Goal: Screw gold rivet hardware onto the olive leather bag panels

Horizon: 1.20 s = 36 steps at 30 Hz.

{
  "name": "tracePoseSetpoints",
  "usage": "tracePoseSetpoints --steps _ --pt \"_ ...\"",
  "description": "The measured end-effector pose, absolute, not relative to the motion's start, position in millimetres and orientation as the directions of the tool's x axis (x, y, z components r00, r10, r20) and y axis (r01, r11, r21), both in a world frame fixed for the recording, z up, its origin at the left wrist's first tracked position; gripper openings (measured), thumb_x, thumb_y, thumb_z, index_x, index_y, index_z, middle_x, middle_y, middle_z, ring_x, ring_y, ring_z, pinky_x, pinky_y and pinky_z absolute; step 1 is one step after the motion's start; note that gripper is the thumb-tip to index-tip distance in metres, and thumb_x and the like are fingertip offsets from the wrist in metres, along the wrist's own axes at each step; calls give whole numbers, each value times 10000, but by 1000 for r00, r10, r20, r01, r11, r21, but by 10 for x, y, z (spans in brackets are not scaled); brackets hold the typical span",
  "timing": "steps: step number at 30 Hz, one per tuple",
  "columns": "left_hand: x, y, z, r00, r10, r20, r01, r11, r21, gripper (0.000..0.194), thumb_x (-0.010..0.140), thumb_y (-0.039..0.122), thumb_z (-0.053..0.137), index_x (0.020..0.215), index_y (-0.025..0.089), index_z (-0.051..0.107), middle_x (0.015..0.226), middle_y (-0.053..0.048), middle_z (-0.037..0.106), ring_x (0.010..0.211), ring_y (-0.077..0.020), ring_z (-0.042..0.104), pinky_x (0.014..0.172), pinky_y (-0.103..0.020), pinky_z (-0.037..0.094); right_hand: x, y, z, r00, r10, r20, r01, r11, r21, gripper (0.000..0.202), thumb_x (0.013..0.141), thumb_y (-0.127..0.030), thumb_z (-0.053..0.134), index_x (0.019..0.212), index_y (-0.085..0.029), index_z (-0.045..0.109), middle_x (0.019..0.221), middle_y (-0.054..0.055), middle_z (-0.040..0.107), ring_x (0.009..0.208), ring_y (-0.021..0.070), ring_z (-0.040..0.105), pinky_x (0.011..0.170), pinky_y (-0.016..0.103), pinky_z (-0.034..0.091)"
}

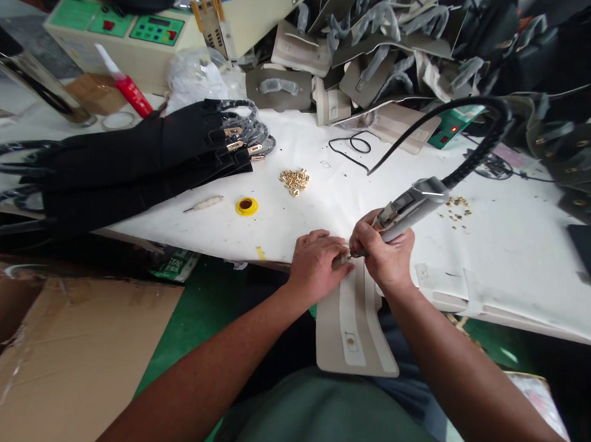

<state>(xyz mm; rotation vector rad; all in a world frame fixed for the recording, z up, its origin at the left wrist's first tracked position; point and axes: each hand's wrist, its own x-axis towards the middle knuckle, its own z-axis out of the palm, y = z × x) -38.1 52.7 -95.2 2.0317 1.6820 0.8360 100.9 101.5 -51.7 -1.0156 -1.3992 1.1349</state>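
My right hand (390,252) is wrapped round a grey electric screwdriver (414,204), its tip pointing down and left. A beige leather-like panel (333,339) extends from the table edge toward my lap, with a pale strip and a small metal fitting near its lower end. At the panel's far end, my left hand (321,263) grips it with bent fingers, close to the screwdriver tip. What lies right under the tip is hidden by my fingers. Beyond my hands is a pile of small gold-coloured metal parts (294,181); more loose gold pieces (457,208) are scattered to the right.
Black bag panels with wrapped handles (136,157) lie stacked at left. Near them are a yellow ring-shaped item (246,206), a thin pointed tool (204,203) and a red bottle (132,94). Beige bag pieces (299,47) crowd the back. A black cable (500,122) arches at right.
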Motion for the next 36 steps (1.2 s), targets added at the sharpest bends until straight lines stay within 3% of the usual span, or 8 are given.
tracePoseSetpoints --steps 3,9,19,26,30,36 --pt "-377 532 -960 112 973 201 753 -215 622 200 828 352 801 1013 292 751 1231 35 761 1304 -282 539 1079 -475 398 1005 1023 -515 -115 959 261 -2 262 -965 363 844 -424 762 645 -207 549 602 -28 568 523 126 528 500 270 459" --pt "-353 538 -961 107 975 193 754 -206 624 167 851 389 776 985 289 763 1191 8 769 1305 -294 537 1076 -484 400 1036 1066 -553 -260 933 247 -11 253 -967 277 836 -359 748 693 -200 572 587 -30 584 511 125 526 489 265 439" --pt "-358 552 -942 105 981 162 744 -185 642 156 841 373 773 981 304 765 1195 24 767 1306 -296 531 1090 -488 389 1040 1092 -625 -222 942 252 -83 239 -967 291 842 -371 744 691 -209 554 572 -45 536 499 117 492 483 259 425" --pt "-362 505 -882 87 979 187 762 -186 620 219 858 362 726 1071 312 747 1139 9 777 1259 -298 585 1028 -476 443 1004 1010 -571 -328 903 277 4 294 -956 269 743 -315 824 699 -212 578 649 -10 593 608 157 550 542 277 475" --pt "-371 508 -895 38 982 186 731 -154 664 307 843 322 707 1149 319 724 1116 -18 778 1235 -312 601 1020 -491 440 960 1003 -622 -318 912 259 73 296 -952 280 777 -282 754 635 -225 519 605 -16 557 570 152 511 532 281 470" --pt "-359 524 -911 14 978 207 728 -152 668 283 788 301 724 1071 311 733 1066 -51 773 1166 -351 627 999 -535 474 884 1021 -541 -316 925 212 89 251 -964 256 784 -313 690 630 -218 509 572 -34 479 526 127 428 489 256 393"
